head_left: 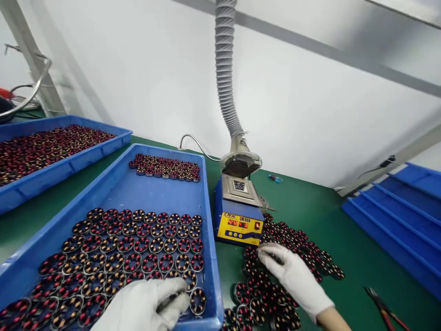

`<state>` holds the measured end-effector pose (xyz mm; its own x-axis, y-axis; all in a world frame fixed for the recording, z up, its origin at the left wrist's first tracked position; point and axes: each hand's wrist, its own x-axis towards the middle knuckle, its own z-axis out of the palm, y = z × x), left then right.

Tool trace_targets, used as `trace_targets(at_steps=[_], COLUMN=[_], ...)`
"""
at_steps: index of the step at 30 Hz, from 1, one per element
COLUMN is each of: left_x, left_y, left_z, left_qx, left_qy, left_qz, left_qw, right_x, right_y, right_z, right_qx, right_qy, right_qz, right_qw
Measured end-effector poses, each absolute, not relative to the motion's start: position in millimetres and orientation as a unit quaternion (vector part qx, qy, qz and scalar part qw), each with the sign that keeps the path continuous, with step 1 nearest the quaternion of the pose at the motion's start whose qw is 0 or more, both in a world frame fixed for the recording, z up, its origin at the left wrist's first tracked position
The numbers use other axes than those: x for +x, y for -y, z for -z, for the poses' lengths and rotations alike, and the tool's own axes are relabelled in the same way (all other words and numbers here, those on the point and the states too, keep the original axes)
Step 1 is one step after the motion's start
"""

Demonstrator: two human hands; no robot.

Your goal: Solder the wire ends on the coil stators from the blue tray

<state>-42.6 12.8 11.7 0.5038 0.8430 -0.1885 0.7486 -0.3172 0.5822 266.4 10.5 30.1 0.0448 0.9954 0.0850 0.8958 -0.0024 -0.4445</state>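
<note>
In the head view my left hand (148, 303), in a white glove, is over the near end of a blue tray (151, 191). Its thumb and fingers are curled round a dark, mostly hidden rim that looks like a stator. Rows of round wound stators (149, 263), with red or copper-coloured coils, lie flat around it. My right hand (292, 273), also gloved in white, reaches into a loose pile of stators (262, 289) on the green table. Its thumb and fingertips pinch at a stator on the pile's left side; the grip is partly hidden.
A yellow-fronted blue heating unit (239, 223) stands beyond the pile, under a grey extraction hose (225, 59). Another blue tray (69, 163) full of stators is at left. Pliers (382, 308) lie at right, near stacked blue trays (396, 225).
</note>
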Motion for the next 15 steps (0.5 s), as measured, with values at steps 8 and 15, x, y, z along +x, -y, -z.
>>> trace_targets(at_steps=[8, 15], left_x=[-31.4, -23.9], left_y=[-9.8, -8.6], left_z=[-34.3, -28.8], left_qx=[0.765, 0.755], left_qy=[-0.572, -0.602], left_qz=[-0.039, -0.049], left_qw=[0.293, 0.257], right_x=[225.9, 209.7], right_y=[5.3, -11.4], right_z=[-9.1, -8.1], right_qx=[-0.718, -0.67], right_qy=[0.678, 0.7], right_qz=[-0.094, -0.198], right_qw=[0.13, 0.149])
